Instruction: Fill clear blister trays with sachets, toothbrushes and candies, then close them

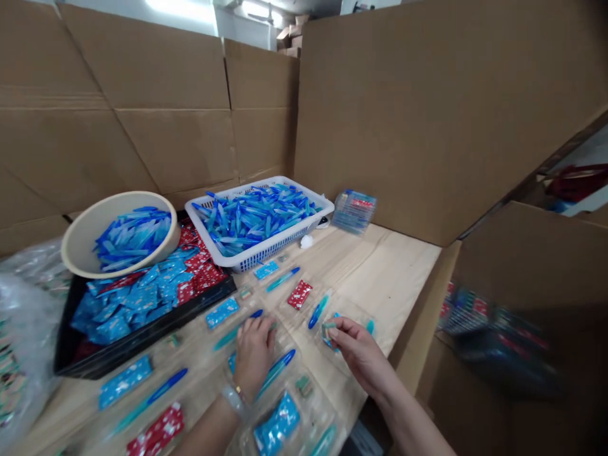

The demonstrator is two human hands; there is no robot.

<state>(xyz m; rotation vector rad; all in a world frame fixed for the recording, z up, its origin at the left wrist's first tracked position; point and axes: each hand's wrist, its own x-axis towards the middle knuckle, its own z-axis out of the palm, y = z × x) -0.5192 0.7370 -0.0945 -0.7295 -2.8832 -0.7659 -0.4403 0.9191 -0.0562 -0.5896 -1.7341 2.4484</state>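
Observation:
My right hand (361, 351) pinches a small greenish piece (327, 329) between thumb and fingertips, over a clear plastic tray (363, 315) at the right of the table. In that tray, partly behind the fingers, are a blue packet and a teal-ended pen (370, 326). My left hand (255, 349) is over another tray, its fingers bent downward and pressed together; whatever they may hold is hidden. Close by it lies a blue-and-teal pen (280, 369). Below, a tray holds a blue packet (279, 423) and a small greenish-brown piece (304, 385).
Pens fill a white basket (280, 247) and a cream bowl (73, 237). A black box (194, 310) holds blue and red packets. Stacked clear packs (354, 211) stand by the cardboard wall (403, 126). Filled packs (498, 335) lie in a carton at right; a plastic bag (28, 342) is at left.

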